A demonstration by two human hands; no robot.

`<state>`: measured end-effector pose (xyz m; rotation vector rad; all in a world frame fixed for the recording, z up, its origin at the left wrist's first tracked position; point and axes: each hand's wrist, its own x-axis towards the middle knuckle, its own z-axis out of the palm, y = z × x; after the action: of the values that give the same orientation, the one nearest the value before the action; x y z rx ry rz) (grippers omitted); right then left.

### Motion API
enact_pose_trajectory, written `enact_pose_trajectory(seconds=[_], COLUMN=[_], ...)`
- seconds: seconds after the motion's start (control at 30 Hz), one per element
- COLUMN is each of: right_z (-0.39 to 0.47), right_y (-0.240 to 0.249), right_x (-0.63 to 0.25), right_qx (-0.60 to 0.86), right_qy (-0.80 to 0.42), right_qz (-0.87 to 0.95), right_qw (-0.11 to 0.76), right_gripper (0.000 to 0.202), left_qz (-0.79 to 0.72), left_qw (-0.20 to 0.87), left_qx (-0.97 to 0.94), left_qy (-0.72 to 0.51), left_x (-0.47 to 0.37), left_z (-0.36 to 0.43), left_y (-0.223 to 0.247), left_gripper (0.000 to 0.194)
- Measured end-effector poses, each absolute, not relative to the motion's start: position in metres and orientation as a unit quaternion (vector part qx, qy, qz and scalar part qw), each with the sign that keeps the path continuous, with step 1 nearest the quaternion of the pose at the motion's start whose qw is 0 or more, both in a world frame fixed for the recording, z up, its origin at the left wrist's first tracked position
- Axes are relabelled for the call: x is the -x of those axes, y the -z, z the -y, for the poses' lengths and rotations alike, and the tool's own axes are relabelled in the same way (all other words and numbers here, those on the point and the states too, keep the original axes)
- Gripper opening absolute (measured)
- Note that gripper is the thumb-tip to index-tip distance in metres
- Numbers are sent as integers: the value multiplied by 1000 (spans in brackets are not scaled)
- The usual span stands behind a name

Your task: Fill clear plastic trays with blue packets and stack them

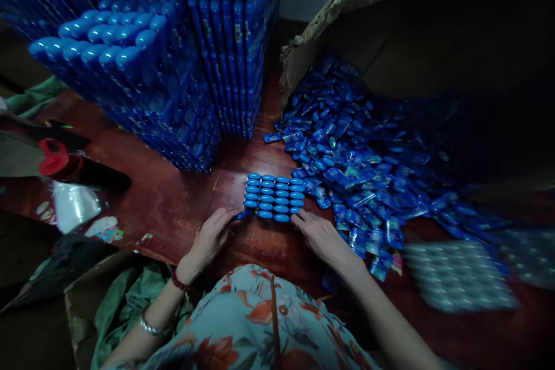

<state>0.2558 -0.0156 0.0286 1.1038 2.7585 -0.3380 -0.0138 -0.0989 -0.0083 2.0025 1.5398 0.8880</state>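
Your 2 hands are at the near edge of 1 flat block of blue packs (281, 194), which lies on the red-brown table (251, 243) btw your fingertips and just beyond them. Cnt for the block: 4 columns, 5 full rows (20 pcs), plus 2 more in the middle of the near row, so approx 22.

L hand (212, 237): fingers close tog., tips at 1 small blue pack (244, 215) by the block's near L corner; thumb's hidden, so can't tell if they're clamped on it. R hand (319, 237): tips at the near R corner; can't tell if they grip anything there.

Right of your R fingers and beyond: 1 big loose pile (342, 156), too many pcs to cnt, spilling from 1 cardboard box (390, 40). Farther R, well apart from those fingers: 2 trays, 1 pale (459, 274) and 1 darker (531, 257), both blurred.

Beyond your L fingers, up L: at least 2 stacks of blue packs, 1 lower (156, 92), 1 taller (234, 58); pcs uncountable. Well L of same fingers: 1 red-lidded bottle (95, 172), lying tilted in view.
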Motion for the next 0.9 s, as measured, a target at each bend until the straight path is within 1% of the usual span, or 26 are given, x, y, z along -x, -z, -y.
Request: enact_pose_trajectory(seconds=[0.1,0.23,0.33,0.47,0.57,0.7,0.77,0.83,0.9], right_z=[17,16,17,26,33,32,25,14,2], right_y=[-30,-27,-14,9,19,12,5,0,-1], right_x=[-253,-259,-266,-270,-271,-267,-259,-243,-223], right_qx=[-355,-362,-343,-352,-394,-465,-502,-527,-544], right_qy=[106,89,39,-31,-28,73,109,122,126], right_qz=[-925,-926,-938,-930,-901,-834,-791,-764,-757], right_qw=[84,58,8,-95,-178,-290,-333,-352,-339], right_gripper=[31,29,32,38,44,51,53,58,63], left_qz=[-523,-489,-456,-415,-410,-446,-486,-536,-588], left_qw=[185,127,111,122,117,84,77,83,111], left_qx=[-793,-842,-873,-899,-899,-873,-837,-788,-739], left_qy=[-251,-190,-133,-72,-98,-178,-241,-293,-309], left_x=[13,15,17,16,18,20,13,1,-12], left_z=[93,83,71,53,47,46,42,31,14], left_y=[7,5,-1,-10,-8,-2,-2,-1,3], left_gripper=[44,47,48,43,39,34,36,44,53])
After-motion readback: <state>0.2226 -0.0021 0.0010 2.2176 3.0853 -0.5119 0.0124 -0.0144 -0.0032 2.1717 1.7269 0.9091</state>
